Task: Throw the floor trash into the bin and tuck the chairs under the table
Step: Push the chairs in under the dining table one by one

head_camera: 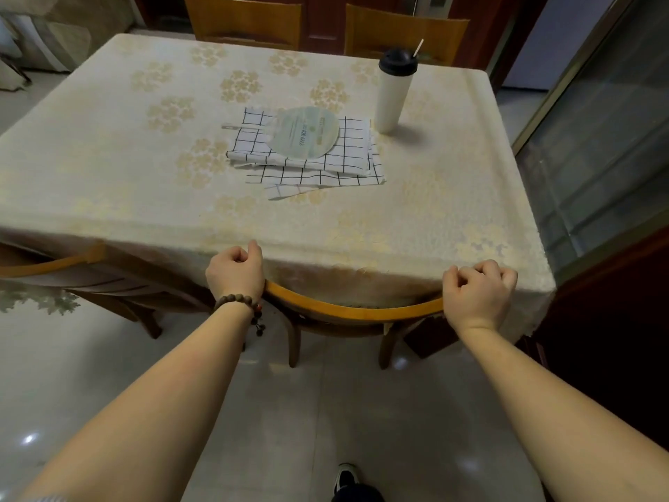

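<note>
A wooden chair point(353, 310) with a curved orange-brown top rail stands at the near edge of the table point(144, 197), its seat pushed under the cream flowered tablecloth. My left hand point(237, 273) grips the left end of the rail, a bead bracelet on the wrist. My right hand point(478, 291) grips the right end. A second chair point(72, 264) sits at the table's left near corner, partly under the cloth. Two more chairs point(249, 21) stand at the far side. No floor trash or bin is in view.
On the table lie a checked cloth point(325, 168) with a round hand fan point(307, 134) on it and a tall white cup point(392, 92) with a black lid and straw. A glass sliding door point(597, 139) runs along the right. Glossy tiled floor lies below.
</note>
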`<action>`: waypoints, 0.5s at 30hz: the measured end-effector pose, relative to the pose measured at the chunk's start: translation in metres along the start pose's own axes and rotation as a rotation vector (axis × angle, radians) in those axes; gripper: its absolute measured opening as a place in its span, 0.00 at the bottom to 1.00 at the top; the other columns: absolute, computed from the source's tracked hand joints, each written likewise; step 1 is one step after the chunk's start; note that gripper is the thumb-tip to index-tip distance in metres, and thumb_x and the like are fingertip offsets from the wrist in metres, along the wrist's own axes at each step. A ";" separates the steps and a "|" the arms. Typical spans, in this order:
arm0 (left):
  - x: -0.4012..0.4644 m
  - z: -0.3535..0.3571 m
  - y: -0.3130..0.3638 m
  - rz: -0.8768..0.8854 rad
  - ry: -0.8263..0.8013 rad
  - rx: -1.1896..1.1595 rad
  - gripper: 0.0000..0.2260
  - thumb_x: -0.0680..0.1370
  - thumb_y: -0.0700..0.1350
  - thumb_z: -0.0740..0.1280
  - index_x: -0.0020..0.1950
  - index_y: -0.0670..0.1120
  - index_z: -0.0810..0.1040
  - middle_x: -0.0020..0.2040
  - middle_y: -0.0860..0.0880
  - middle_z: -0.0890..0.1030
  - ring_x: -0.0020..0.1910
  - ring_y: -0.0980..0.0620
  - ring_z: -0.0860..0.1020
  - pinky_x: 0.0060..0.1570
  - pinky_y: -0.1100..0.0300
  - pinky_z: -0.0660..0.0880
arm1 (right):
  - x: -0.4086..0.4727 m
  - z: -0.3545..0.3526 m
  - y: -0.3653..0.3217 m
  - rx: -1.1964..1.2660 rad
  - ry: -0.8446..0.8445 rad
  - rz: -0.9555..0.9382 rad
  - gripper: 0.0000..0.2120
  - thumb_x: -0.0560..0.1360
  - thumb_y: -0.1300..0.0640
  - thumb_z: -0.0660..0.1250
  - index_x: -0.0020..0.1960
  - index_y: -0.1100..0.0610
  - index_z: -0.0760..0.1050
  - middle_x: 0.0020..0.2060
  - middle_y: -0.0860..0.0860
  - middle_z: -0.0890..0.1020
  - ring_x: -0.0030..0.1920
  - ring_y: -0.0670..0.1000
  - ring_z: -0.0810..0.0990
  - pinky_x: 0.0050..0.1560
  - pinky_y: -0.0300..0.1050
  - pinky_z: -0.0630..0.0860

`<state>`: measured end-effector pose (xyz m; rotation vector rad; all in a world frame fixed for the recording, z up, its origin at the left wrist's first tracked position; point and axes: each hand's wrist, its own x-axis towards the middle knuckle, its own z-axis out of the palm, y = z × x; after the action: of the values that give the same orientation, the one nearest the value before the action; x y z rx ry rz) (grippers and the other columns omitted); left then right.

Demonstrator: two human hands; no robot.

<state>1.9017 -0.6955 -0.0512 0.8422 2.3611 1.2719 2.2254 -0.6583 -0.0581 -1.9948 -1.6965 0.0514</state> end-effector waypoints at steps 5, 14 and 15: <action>0.011 0.007 -0.011 -0.014 0.041 -0.004 0.22 0.75 0.55 0.62 0.26 0.45 0.65 0.31 0.35 0.77 0.36 0.40 0.80 0.41 0.47 0.78 | -0.008 0.012 -0.001 0.037 0.074 0.002 0.21 0.73 0.48 0.58 0.32 0.61 0.79 0.37 0.53 0.74 0.47 0.56 0.65 0.41 0.45 0.63; 0.012 0.004 -0.016 0.016 -0.008 0.053 0.29 0.76 0.63 0.58 0.35 0.38 0.78 0.32 0.38 0.80 0.32 0.38 0.78 0.35 0.45 0.78 | -0.007 0.013 0.000 -0.008 0.048 -0.006 0.20 0.74 0.50 0.59 0.33 0.62 0.79 0.39 0.55 0.75 0.47 0.58 0.67 0.42 0.45 0.64; 0.010 0.002 -0.013 0.014 -0.025 0.092 0.29 0.77 0.64 0.57 0.37 0.39 0.79 0.33 0.38 0.80 0.33 0.39 0.78 0.35 0.45 0.77 | -0.007 0.011 0.000 -0.017 0.037 -0.008 0.20 0.75 0.50 0.58 0.33 0.62 0.79 0.40 0.55 0.75 0.48 0.59 0.67 0.43 0.45 0.63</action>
<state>1.8903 -0.6932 -0.0631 0.8992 2.4135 1.1589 2.2195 -0.6610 -0.0700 -1.9891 -1.6877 -0.0029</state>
